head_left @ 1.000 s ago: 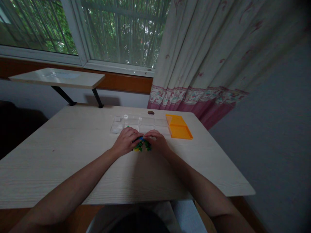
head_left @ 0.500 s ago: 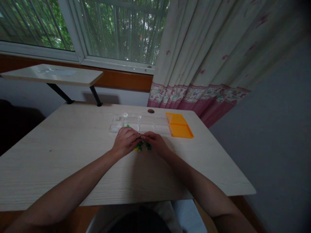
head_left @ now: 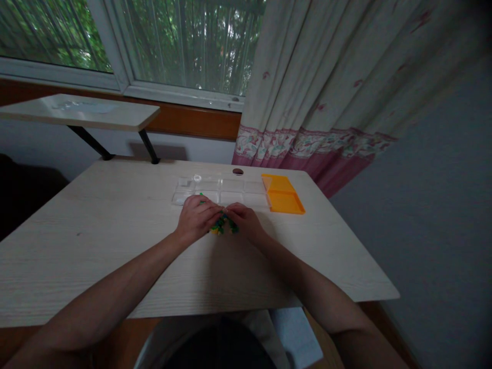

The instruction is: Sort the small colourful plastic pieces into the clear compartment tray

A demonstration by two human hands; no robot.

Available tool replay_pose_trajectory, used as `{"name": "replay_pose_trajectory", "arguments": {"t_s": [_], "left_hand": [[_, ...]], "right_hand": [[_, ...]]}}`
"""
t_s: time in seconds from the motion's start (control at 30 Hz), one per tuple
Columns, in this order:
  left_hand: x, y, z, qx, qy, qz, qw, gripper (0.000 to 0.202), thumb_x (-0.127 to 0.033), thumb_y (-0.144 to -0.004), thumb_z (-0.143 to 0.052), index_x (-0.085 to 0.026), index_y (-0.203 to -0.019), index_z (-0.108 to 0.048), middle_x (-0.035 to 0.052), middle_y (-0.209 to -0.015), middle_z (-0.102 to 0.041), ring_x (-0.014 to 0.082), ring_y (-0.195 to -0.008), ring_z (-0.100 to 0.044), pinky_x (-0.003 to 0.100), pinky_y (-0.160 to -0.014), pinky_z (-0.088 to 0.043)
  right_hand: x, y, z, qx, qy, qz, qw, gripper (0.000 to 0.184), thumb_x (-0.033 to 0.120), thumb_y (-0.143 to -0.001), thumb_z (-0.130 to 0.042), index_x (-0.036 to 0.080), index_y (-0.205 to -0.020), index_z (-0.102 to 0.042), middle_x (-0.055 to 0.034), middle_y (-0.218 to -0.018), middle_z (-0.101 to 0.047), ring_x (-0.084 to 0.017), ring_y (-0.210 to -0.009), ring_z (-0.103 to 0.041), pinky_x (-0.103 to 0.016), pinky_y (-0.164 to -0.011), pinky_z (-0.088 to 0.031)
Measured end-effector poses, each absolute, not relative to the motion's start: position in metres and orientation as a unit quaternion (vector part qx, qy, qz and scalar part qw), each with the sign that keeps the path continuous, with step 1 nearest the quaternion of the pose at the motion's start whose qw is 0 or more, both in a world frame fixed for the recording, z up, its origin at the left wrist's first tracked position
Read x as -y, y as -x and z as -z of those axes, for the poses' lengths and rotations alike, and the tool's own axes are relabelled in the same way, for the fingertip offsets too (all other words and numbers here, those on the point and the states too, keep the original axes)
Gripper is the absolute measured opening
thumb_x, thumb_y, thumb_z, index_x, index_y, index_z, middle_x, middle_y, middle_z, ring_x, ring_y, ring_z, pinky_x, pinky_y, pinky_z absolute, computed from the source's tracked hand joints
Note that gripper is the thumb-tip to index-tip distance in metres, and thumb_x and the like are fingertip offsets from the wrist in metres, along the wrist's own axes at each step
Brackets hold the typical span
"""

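Observation:
A small heap of green, yellow and blue pieces (head_left: 222,226) lies on the pale wooden table (head_left: 115,241). My left hand (head_left: 197,216) rests on its left side with fingers curled over the pieces. My right hand (head_left: 243,221) presses in from the right, fingers bent, fingertips meeting the left hand's above the heap. What each hand pinches is too small to make out. Just behind the hands lies a clear plastic box (head_left: 221,190) with several compartments; one green piece (head_left: 200,195) sits at its near edge.
An orange lid (head_left: 282,199) lies to the right of the clear box. A round cable hole (head_left: 238,171) is near the table's far edge. A raised shelf (head_left: 80,110) stands at the back left under the window. A curtain (head_left: 330,87) hangs at the right.
Both hands have stayed on the heap, with the fingertips drawing closer together. The camera has tilted slightly, so the table sits a little higher in view.

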State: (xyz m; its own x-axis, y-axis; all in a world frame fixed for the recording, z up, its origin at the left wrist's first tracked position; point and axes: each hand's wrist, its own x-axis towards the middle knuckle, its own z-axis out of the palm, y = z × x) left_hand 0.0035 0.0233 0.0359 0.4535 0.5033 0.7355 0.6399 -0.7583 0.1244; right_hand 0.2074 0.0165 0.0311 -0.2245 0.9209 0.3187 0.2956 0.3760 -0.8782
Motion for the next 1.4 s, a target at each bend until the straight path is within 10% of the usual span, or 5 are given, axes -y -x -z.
{"name": "replay_pose_trajectory", "arguments": {"t_s": [0.77, 1.0, 1.4], "left_hand": [[-0.029, 0.000, -0.033, 0.333, 0.859, 0.383, 0.065, 0.024, -0.036, -0.095, -0.055, -0.026, -0.110, -0.071, 0.0036, -0.097, -0.075, 0.0216, -0.097, -0.059, 0.041, -0.091, -0.040], [-0.042, 0.016, -0.034, 0.393, 0.825, 0.401, 0.064, 0.023, -0.034, -0.094, -0.056, -0.024, -0.105, -0.072, 0.0051, -0.096, -0.074, 0.0227, -0.095, -0.058, 0.042, -0.090, -0.041], [-0.056, 0.025, -0.025, 0.463, 0.782, 0.418, 0.015, 0.017, -0.034, -0.089, -0.061, -0.022, -0.090, -0.072, 0.0062, -0.095, -0.070, 0.0244, -0.101, -0.057, 0.043, -0.095, -0.041]], "right_hand": [[-0.019, -0.208, -0.031, 0.760, 0.405, -0.247, 0.443, 0.039, 0.055, -0.093, -0.050, 0.025, -0.086, -0.075, -0.0035, -0.088, -0.071, -0.018, -0.089, -0.065, -0.031, -0.086, -0.049], [-0.022, -0.223, -0.025, 0.854, 0.402, -0.068, 0.322, 0.014, 0.027, -0.085, -0.066, 0.025, -0.095, -0.076, -0.0060, -0.104, -0.070, -0.022, -0.101, -0.059, -0.038, -0.094, -0.041], [-0.021, -0.228, -0.026, 0.897, 0.389, 0.007, 0.210, 0.018, 0.027, -0.087, -0.066, 0.026, -0.103, -0.073, -0.0065, -0.114, -0.067, -0.023, -0.111, -0.053, -0.038, -0.097, -0.036]]}}
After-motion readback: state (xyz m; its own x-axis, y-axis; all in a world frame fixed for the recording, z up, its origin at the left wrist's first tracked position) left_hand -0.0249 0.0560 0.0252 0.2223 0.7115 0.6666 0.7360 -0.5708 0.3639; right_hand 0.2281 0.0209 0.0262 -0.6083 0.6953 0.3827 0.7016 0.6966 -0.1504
